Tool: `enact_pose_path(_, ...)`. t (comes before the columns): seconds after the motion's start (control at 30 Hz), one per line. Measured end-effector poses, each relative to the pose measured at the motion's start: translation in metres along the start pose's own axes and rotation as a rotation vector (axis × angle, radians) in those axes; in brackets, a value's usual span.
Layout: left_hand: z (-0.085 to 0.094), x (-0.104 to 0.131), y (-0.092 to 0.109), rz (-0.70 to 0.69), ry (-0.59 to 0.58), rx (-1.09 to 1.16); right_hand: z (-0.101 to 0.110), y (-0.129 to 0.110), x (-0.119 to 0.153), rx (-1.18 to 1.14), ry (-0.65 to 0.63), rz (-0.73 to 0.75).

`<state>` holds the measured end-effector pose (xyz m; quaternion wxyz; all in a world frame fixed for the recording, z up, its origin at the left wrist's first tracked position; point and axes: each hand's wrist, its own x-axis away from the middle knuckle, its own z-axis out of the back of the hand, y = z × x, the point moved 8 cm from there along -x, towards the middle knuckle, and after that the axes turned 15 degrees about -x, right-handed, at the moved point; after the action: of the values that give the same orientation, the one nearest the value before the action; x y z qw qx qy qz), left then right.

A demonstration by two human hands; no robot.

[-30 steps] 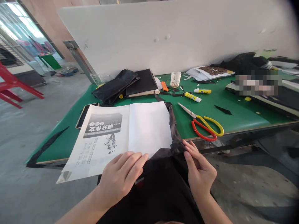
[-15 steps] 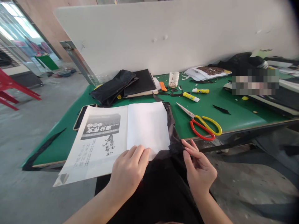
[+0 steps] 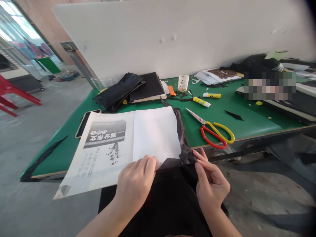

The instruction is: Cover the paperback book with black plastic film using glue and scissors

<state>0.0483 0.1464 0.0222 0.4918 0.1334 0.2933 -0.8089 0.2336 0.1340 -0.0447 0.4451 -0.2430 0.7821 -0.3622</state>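
Note:
An open book [image 3: 106,131] lies at the near table edge, its printed page to the left and a blank white page [image 3: 155,131] to the right. Thin black sheet material [image 3: 181,135] wraps along the right and lower right edges of the blank page. My left hand [image 3: 138,179] is closed over the book's near edge, thumb on the blank page's lower border. Between thumb and fingers of my right hand [image 3: 212,181], the corner of the black material is pinched. Scissors [image 3: 204,126] with red and yellow handles lie just beyond my right hand.
On the green table [image 3: 251,112] are glue sticks [image 3: 201,101], a plastic cup [image 3: 183,83], an orange cutter [image 3: 171,91] and a black-covered book [image 3: 146,87]. A phone [image 3: 85,123] sits partly under the book. Behind stands a white partition [image 3: 138,39]. Black scraps [image 3: 234,115] lie about.
The black material at the lower right corner is smoothed a little flatter by the pinching right hand. Both hands otherwise keep almost the same hold; the view has shifted slightly.

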Motion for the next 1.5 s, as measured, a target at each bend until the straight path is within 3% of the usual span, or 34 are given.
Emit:
enact_pose_path(0.2, -0.003, 0.001, -0.003, 0.055, 0.022, -0.014, -0.002, -0.004, -0.002, -0.009, 0.003, 0.036)
enact_pose_path(0.37, 0.0, 0.002, -0.005, 0.071, 0.099, -0.004, -0.008, -0.015, -0.011, 0.058, -0.098, 0.09)
enact_pose_path(0.73, 0.001, -0.001, -0.004, 0.072, 0.095, 0.03, -0.01, -0.019, -0.019, 0.167, -0.187, 0.121)
enact_pose_path(1.07, 0.011, -0.015, 0.002, -0.05, 0.129, 0.011, -0.008, -0.021, -0.021, 0.211, -0.169, 0.13)
enact_pose_path(1.5, -0.009, -0.016, 0.022, -0.12, 0.042, -0.006, -0.002, -0.013, -0.022, 0.254, -0.119, 0.13)
